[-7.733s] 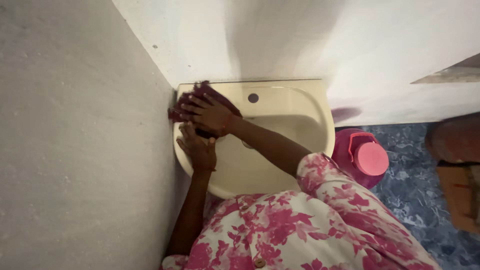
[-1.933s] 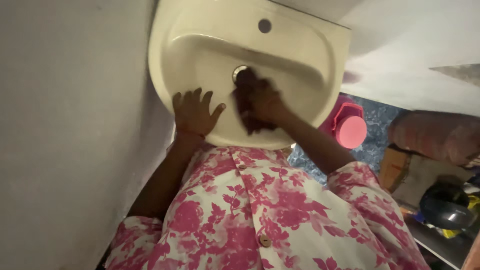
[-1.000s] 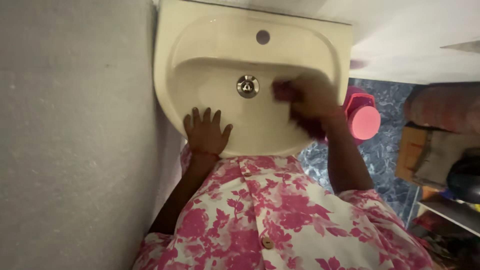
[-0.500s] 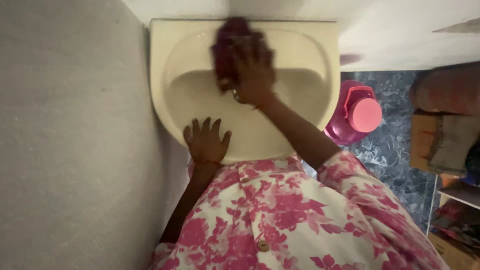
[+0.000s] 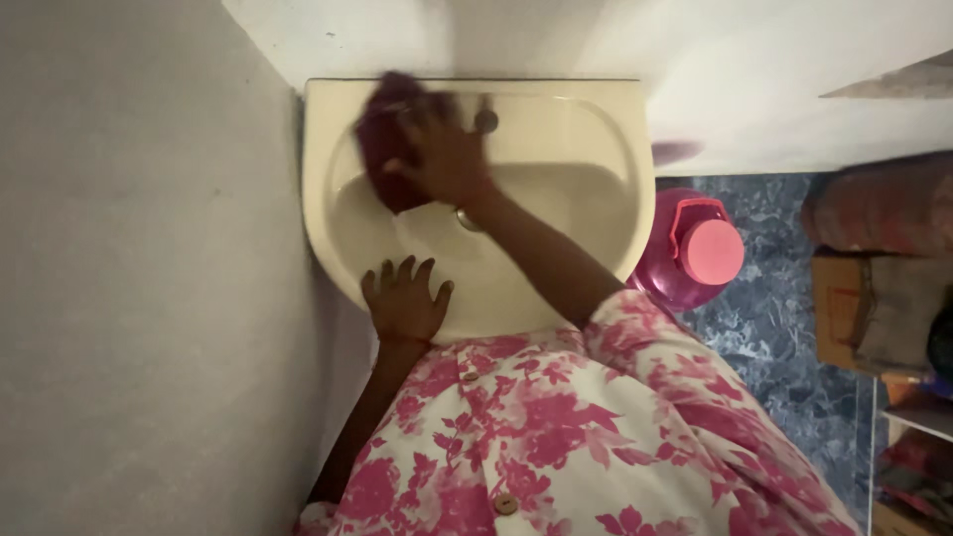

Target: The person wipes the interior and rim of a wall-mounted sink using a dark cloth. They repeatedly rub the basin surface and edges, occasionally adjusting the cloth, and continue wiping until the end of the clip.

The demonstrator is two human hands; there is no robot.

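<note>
A cream wash basin [image 5: 586, 149] is fixed in the corner against the white wall. My right hand [image 5: 447, 149] presses a dark maroon cloth [image 5: 382, 149] onto the basin's back left part, by the tap hole [image 5: 485, 121]. The cloth is blurred by motion. My left hand [image 5: 403, 303] lies flat on the basin's front rim with fingers spread and holds nothing. The metal drain [image 5: 467, 218] is partly hidden under my right wrist.
A pink plastic jug with a pink lid [image 5: 695, 253] stands on the blue marbled floor [image 5: 784, 347] right of the basin. Cardboard boxes [image 5: 874, 308] and a shelf sit at the far right. A grey wall [image 5: 139, 298] closes the left side.
My right hand has swept the cloth from the basin's back middle to its back left. My left hand has stayed on the front rim. The view has shifted slightly.
</note>
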